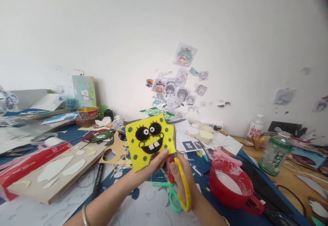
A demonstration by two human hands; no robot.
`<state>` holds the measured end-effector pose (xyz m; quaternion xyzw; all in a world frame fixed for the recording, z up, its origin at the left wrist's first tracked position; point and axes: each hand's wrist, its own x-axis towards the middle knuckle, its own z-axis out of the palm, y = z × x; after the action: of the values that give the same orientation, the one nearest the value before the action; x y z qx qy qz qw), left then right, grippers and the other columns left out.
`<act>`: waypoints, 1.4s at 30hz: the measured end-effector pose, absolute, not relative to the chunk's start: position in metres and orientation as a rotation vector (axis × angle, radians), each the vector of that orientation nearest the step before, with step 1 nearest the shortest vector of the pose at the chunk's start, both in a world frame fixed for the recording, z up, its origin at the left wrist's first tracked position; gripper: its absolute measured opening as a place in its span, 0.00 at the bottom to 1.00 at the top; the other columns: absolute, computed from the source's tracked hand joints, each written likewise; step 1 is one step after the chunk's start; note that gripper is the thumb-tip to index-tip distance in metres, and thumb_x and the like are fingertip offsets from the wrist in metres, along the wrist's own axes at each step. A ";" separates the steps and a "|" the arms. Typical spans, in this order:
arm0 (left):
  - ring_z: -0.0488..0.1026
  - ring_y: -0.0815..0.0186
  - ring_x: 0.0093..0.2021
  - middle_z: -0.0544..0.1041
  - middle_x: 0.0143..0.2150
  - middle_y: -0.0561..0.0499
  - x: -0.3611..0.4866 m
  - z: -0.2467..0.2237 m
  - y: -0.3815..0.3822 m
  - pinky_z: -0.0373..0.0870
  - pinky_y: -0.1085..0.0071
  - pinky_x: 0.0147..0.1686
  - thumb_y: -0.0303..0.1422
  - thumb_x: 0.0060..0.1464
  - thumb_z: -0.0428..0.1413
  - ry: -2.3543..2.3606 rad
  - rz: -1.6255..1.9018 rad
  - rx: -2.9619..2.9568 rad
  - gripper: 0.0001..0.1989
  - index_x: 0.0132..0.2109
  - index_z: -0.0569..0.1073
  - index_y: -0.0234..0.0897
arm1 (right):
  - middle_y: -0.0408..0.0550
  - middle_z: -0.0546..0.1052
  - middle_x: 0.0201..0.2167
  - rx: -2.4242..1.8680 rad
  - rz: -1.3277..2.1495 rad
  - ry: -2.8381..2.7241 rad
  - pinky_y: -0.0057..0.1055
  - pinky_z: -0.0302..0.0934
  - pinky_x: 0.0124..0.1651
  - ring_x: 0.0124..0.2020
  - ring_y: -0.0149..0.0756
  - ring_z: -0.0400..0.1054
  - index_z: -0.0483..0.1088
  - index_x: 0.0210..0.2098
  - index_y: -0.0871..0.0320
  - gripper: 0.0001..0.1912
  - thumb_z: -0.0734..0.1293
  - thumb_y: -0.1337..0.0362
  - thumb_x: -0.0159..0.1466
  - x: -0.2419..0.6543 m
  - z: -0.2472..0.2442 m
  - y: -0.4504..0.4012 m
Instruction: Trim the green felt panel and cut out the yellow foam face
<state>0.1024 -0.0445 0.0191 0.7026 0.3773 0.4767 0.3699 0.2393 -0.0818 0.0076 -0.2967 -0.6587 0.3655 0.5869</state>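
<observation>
A yellow cartoon-face cutout (151, 142) with green spots, black eyes and two white teeth is held up in front of me. My left hand (162, 158) grips it from below, its thumb lying on the lower right corner. Close beside it, my right hand (186, 171) is wrapped around scissors (186, 193) with yellow and red handles. Their blades point up at the cutout's right edge and are mostly hidden behind it. Teal-handled scissors (174, 200) show just below the right hand, over white drawn paper (143, 205).
Right of my hands stands a red bowl (217, 188) of white paste, with a green-labelled bottle (275, 154) beyond. To the left lie a wooden board (61, 178) with paper pieces and a black marker (97, 181). Yellow scraps (116, 150) lie behind. Drawings (184, 53) hang on the wall.
</observation>
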 end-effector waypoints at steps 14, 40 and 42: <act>0.75 0.63 0.24 0.80 0.32 0.50 0.063 0.054 -0.030 0.73 0.69 0.22 0.43 0.44 0.60 0.714 1.285 1.417 0.18 0.40 0.71 0.37 | 0.45 0.66 0.25 -0.802 0.792 -1.474 0.26 0.58 0.26 0.24 0.32 0.59 0.65 0.37 0.59 0.24 0.58 0.43 0.58 0.251 0.010 -0.074; 0.76 0.52 0.42 0.79 0.43 0.43 0.080 0.051 -0.048 0.76 0.62 0.38 0.43 0.40 0.62 0.972 1.235 1.485 0.23 0.43 0.70 0.35 | 0.50 0.71 0.29 -0.723 0.793 -1.441 0.31 0.63 0.28 0.28 0.38 0.66 0.64 0.43 0.57 0.30 0.55 0.38 0.56 0.250 0.017 -0.076; 0.75 0.52 0.44 0.78 0.45 0.43 0.078 0.052 -0.047 0.75 0.60 0.40 0.42 0.40 0.62 0.976 1.201 1.508 0.24 0.44 0.70 0.35 | 0.50 0.71 0.31 -0.705 0.800 -1.453 0.31 0.64 0.29 0.28 0.38 0.66 0.64 0.44 0.56 0.31 0.55 0.38 0.56 0.252 0.019 -0.076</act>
<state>0.0782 -0.0470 0.0521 0.6156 0.3983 0.4904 0.4711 0.2515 -0.0757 0.0191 -0.3069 -0.6319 0.3479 0.6208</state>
